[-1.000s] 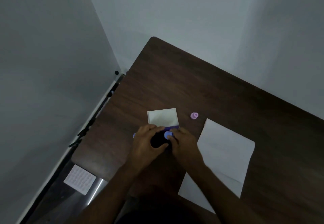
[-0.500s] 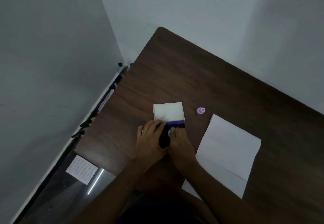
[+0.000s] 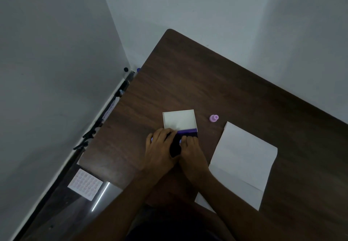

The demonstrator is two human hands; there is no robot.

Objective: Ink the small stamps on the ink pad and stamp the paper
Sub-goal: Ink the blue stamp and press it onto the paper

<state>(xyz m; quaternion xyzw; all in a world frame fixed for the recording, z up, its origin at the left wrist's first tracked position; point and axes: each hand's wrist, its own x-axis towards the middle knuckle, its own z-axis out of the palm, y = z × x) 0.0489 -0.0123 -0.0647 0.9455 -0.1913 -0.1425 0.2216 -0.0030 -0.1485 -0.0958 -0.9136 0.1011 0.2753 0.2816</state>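
Here both hands (image 3: 175, 152) press knuckles-up over the ink pad (image 3: 187, 133).

- The right hand (image 3: 192, 154) is pressing lower onto the dark purple ink pad (image 3: 185, 133) than a second ago, and the small light-blue round stamp (image 3: 180, 141) in its fingertips, plainly seen before, is now showing only as a sliver.
- The left hand (image 3: 160, 151) is lying flatter, its fingers reaching up to the pad's open white lid (image 3: 178, 119).
- Both hands are closing tighter together.
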